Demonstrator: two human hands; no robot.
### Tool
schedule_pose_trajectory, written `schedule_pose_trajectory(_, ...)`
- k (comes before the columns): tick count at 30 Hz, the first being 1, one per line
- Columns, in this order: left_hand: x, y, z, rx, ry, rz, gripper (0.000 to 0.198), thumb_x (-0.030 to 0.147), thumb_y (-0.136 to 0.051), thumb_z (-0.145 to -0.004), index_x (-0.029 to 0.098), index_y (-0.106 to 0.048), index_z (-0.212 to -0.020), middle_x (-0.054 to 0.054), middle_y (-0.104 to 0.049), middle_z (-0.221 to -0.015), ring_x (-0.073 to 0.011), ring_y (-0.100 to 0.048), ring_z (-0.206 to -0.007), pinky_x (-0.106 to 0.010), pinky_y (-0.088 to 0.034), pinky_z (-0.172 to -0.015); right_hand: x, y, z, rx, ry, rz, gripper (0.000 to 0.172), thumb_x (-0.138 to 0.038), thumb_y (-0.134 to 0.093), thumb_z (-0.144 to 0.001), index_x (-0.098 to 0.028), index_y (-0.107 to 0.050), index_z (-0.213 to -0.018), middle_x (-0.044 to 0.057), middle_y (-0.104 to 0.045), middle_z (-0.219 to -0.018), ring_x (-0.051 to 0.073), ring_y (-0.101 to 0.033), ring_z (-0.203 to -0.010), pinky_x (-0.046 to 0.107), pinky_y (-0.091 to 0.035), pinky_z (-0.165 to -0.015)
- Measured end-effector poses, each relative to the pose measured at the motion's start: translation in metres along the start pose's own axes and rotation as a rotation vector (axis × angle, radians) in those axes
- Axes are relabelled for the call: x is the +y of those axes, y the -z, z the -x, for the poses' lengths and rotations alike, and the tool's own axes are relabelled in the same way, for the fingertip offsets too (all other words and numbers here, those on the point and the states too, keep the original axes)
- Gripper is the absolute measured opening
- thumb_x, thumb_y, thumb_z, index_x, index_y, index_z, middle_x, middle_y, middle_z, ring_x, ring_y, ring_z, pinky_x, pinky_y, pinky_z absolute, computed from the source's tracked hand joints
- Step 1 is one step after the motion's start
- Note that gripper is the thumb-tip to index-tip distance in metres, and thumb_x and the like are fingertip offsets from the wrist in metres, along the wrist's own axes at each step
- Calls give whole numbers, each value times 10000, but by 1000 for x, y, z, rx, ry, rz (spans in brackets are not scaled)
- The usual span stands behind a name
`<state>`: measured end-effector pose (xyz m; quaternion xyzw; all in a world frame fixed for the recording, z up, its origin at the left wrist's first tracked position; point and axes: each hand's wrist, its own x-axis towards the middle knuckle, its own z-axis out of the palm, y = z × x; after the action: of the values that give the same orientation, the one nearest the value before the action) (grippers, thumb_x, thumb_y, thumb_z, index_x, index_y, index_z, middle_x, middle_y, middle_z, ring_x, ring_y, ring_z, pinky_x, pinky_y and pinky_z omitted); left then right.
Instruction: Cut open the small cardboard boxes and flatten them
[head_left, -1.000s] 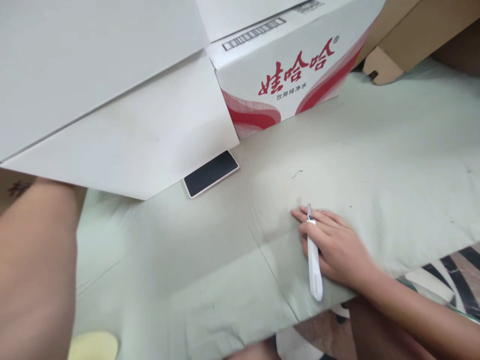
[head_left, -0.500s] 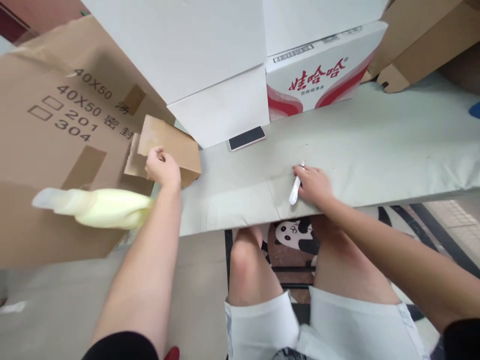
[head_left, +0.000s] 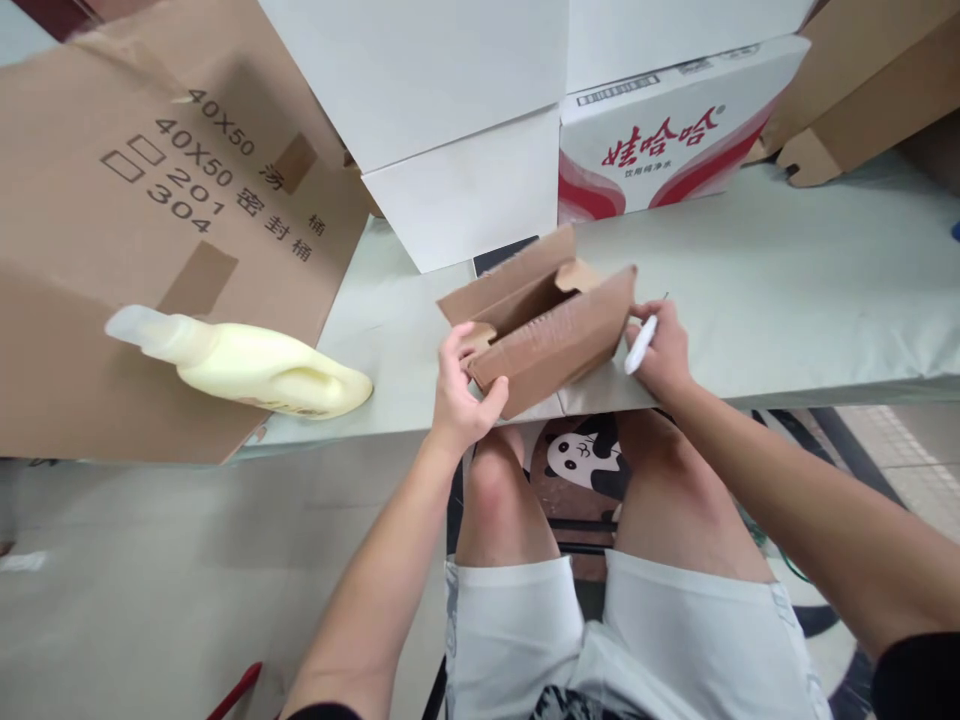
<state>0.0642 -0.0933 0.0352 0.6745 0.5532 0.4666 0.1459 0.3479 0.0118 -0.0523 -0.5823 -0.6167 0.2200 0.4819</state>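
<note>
My left hand grips the left end of a small brown cardboard box, thumb on the near side and fingers at the open top. The box is tilted above the table's front edge with its flaps raised. My right hand is closed round a slim white-handled tool with a thin dark tip; its exact kind is unclear. The fingers of that hand are at the box's right end; whether they touch it I cannot tell. The inside of the box is mostly in shadow.
A pale yellow bottle lies left on the cloth-covered table. Behind it leans a large printed carton. White boxes and a red-and-white carton line the back. A phone is partly hidden behind the small box.
My left hand has brought the small cardboard box from beside the large carton rightward to in front of me. My right hand, still holding the white-handled tool, has lifted to the box's right end.
</note>
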Motion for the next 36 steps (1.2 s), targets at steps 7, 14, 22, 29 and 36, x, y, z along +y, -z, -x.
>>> schedule_pose_trajectory(7,19,15,-32,-258,-56,97,182,347,-600,-764,227,-562,-633,-1,-548,-584,-183,-492,-620,-395,-491,-719,-43,47,0,124,278,-415,275,-500,-610,-926,-297,-468,-1047,82,-772,-1124,284,-730,-1160,530,-515,-1037)
schedule_pose_trajectory(14,7,-2,-34,-20,22,54,229,386,-650,-837,238,-633,-1011,-51,-677,-928,-241,-675,-938,-419,-565,-869,-88,42,-2,-224,218,-275,269,-416,-690,-873,-286,-466,-944,52,-787,-1057,291,-757,-1059,581,-538,-1029)
schedule_pose_trajectory(22,14,-7,-57,-14,-40,-320,713,199,-655,-790,262,-445,-1468,-125,-356,-1647,-355,-286,-1566,-534,-281,-1271,-83,33,1,-145,128,-260,424,-242,-701,-769,-305,-365,-1020,100,-400,-1669,290,-416,-1544,595,-335,-1240)
schedule_pose_trajectory(29,23,-5,-51,-63,-42,-395,82,247,-537,-877,233,-617,-868,-88,-697,-980,-267,-668,-972,-423,-553,-910,-78,26,3,-99,93,-339,408,-275,-655,-794,-299,-335,-1045,66,-609,-1251,227,-615,-1317,505,-449,-1185)
schedule_pose_trajectory(36,30,-1,-37,-413,-62,-480,738,567,-766,-783,227,-597,-1416,-125,-505,-1603,-445,-312,-1552,-603,-390,-1202,-67,27,32,1,-82,-540,316,-381,-625,-895,-306,-335,-994,112,-634,-1356,247,-614,-1356,521,-470,-1191)
